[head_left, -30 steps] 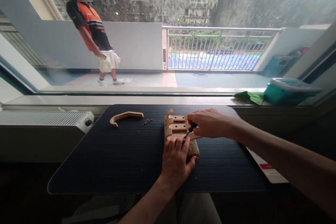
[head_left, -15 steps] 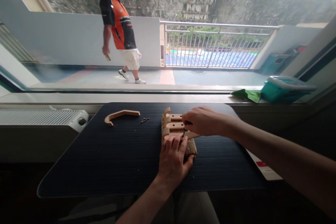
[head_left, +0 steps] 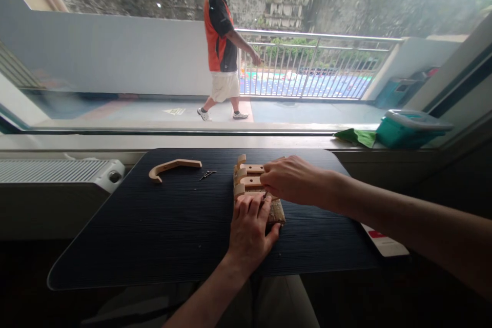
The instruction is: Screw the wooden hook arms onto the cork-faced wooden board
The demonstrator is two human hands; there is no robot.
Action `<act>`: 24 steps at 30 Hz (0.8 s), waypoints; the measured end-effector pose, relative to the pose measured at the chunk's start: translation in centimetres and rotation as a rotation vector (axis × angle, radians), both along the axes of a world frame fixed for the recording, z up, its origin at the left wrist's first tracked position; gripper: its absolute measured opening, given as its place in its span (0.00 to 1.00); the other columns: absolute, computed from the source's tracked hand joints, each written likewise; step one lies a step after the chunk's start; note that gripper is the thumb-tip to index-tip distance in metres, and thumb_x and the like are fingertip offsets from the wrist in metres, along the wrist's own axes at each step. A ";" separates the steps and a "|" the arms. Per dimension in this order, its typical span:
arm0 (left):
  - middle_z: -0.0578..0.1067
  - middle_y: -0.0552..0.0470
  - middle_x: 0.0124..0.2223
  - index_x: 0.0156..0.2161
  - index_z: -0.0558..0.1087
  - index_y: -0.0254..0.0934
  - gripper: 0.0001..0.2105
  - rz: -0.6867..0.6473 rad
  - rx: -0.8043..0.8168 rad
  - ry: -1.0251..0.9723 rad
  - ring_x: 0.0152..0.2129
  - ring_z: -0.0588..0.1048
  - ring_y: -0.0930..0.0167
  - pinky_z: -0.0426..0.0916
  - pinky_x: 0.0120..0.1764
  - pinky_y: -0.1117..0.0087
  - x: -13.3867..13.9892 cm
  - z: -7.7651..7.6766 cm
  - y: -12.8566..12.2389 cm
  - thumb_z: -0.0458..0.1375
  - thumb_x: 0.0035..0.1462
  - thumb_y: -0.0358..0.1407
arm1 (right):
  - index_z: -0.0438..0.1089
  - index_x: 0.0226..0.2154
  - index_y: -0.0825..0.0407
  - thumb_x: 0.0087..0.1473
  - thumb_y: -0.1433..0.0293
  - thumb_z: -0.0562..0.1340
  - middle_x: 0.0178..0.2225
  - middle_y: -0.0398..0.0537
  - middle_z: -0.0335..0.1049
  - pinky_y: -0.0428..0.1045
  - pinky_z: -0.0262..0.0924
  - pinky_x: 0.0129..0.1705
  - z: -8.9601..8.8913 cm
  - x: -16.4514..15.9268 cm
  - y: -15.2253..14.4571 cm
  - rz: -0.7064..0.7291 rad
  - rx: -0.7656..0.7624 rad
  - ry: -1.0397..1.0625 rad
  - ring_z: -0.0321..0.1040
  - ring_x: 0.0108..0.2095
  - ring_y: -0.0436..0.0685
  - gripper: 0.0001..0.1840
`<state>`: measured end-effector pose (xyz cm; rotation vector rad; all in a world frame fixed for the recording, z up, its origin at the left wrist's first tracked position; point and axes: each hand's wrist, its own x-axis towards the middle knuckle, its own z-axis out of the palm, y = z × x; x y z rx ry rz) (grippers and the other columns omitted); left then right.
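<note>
A bark-edged wooden board [head_left: 277,212] lies on the dark table, with several pale wooden hooks [head_left: 251,181] side by side across it, their curled ends to the left. My left hand [head_left: 249,228] grips the board's near end, fingers pressed on the nearest hook and thumb along the near side. Closed over that hook, my right hand [head_left: 294,179] holds a thin dark screwdriver [head_left: 265,195], mostly hidden by the fingers; its tip points down near my left fingertips. Left of the board lie a loose wooden hook [head_left: 175,164] and a few small screws [head_left: 207,175].
A red-and-white flat item [head_left: 384,241] sits at the table's right edge. On the windowsill are a green cloth [head_left: 355,137] and a teal box [head_left: 411,128]. A white radiator [head_left: 57,171] stands at left. Outside the window a person [head_left: 223,36] walks by.
My right hand has turned a little over the screwdriver, hiding its dark handle. My left hand keeps its hold. The person outside has walked to the right, and the view has shifted slightly.
</note>
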<state>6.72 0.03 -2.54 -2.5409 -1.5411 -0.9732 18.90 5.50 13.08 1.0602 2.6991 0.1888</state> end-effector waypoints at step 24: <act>0.66 0.46 0.53 0.55 0.64 0.37 0.25 -0.015 0.006 0.010 0.51 0.60 0.60 0.53 0.56 0.54 -0.1 0.1 0.2 0.56 0.52 0.43 | 0.70 0.35 0.52 0.51 0.67 0.53 0.31 0.50 0.73 0.46 0.51 0.28 1.5 -0.6 0.5 -0.241 -0.139 -0.040 0.69 0.32 0.56 0.12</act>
